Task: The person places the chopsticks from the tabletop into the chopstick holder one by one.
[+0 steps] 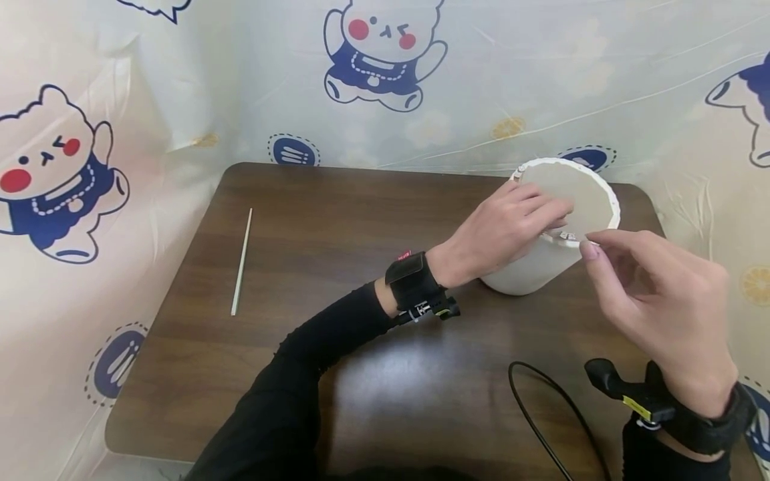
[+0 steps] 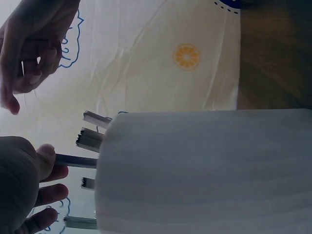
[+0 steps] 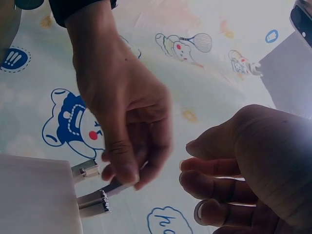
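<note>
A white cylindrical container (image 1: 523, 275) with an open round top leans at the right side of the table. Several narrow strips (image 2: 90, 140) stick out past its rim in the left wrist view. My left hand (image 1: 511, 224) is at the rim, its thumb and finger pinching a thin flat strip (image 2: 76, 161) whose other end disappears at the rim. My right hand (image 1: 662, 294) hovers beside the near right of the rim. In the right wrist view its thumb and loosely bent fingers (image 3: 214, 187) stand apart with nothing between them.
A thin pale stick (image 1: 241, 264) lies on the left of the brown wooden table (image 1: 361, 220). A black cable (image 1: 541, 427) loops near the front right. Patterned curtain (image 1: 385, 140) encloses the table at the back and sides.
</note>
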Demonstrator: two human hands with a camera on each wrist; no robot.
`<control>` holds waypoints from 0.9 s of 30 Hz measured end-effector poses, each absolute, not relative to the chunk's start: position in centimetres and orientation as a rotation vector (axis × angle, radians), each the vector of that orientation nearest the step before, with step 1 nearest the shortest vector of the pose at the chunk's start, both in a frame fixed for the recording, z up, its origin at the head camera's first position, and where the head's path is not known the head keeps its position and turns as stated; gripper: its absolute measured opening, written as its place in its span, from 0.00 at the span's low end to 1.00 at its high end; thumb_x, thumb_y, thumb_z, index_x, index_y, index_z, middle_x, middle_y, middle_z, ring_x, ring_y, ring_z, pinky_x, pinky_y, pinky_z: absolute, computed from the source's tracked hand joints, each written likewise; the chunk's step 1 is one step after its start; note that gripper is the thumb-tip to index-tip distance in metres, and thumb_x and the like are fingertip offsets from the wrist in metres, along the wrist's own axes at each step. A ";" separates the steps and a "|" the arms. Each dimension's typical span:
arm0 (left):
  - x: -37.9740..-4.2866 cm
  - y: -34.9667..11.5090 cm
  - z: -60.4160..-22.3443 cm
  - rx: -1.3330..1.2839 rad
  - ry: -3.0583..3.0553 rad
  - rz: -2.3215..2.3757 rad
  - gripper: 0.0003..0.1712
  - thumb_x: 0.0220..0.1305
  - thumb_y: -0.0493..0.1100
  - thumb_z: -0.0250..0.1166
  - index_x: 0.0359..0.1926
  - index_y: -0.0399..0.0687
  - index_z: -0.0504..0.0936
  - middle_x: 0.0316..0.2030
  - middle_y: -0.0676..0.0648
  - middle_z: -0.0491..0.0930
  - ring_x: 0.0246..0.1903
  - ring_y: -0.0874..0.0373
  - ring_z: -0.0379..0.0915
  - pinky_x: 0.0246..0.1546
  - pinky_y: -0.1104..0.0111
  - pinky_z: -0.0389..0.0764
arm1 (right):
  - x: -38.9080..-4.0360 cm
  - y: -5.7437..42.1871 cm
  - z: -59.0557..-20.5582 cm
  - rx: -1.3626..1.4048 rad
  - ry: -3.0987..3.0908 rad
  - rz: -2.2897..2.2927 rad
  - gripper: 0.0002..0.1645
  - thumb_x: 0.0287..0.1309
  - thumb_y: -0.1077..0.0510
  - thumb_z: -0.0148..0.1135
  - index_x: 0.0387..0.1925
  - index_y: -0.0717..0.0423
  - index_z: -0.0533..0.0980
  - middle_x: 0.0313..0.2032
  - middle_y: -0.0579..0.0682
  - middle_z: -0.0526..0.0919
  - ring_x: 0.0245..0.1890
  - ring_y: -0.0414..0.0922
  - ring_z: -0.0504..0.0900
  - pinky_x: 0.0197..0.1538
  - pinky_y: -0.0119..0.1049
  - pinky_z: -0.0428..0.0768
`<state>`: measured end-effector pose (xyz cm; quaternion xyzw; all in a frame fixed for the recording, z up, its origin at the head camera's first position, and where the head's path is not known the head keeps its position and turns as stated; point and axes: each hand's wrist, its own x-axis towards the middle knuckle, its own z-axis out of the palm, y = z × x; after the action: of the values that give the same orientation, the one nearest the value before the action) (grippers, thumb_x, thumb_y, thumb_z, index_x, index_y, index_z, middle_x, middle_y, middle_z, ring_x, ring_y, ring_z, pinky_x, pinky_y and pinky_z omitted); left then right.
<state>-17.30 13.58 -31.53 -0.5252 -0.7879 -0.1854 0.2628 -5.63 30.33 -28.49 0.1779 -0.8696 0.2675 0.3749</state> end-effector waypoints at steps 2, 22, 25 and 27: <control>-17.4 13.5 -31.9 -1.410 -2.153 -0.481 0.16 0.78 0.47 0.55 0.57 0.51 0.84 0.48 0.56 0.87 0.52 0.62 0.79 0.58 0.73 0.72 | -5.7 30.0 -28.5 0.465 -2.208 0.706 0.28 0.67 0.46 0.61 0.33 0.71 0.85 0.20 0.60 0.80 0.25 0.22 0.63 0.36 0.10 0.60; -18.7 2.7 -34.4 -1.045 -2.181 -0.535 0.17 0.69 0.52 0.65 0.53 0.50 0.84 0.51 0.49 0.88 0.55 0.53 0.80 0.60 0.62 0.74 | -5.5 29.1 -28.9 0.563 -2.159 0.788 0.21 0.62 0.51 0.67 0.30 0.69 0.86 0.18 0.56 0.78 0.22 0.24 0.62 0.32 0.11 0.58; -19.5 -1.5 -35.7 -0.865 -2.353 -0.569 0.18 0.68 0.53 0.67 0.52 0.47 0.84 0.48 0.46 0.88 0.48 0.51 0.82 0.50 0.60 0.78 | -5.5 28.7 -29.1 0.590 -2.167 0.773 0.22 0.63 0.49 0.65 0.30 0.68 0.85 0.18 0.54 0.78 0.23 0.25 0.63 0.34 0.10 0.59; -19.5 -4.9 -36.7 -0.715 -2.516 -0.571 0.19 0.68 0.53 0.67 0.52 0.46 0.83 0.47 0.44 0.88 0.44 0.49 0.83 0.46 0.58 0.81 | -5.4 28.4 -29.3 0.616 -2.170 0.775 0.22 0.64 0.49 0.65 0.30 0.67 0.85 0.18 0.53 0.77 0.24 0.25 0.64 0.35 0.10 0.61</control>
<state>-19.47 -4.88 -36.71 -0.2600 -0.9145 -0.2077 0.2302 -5.43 28.38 -29.25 0.2399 -0.8455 0.3021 0.3691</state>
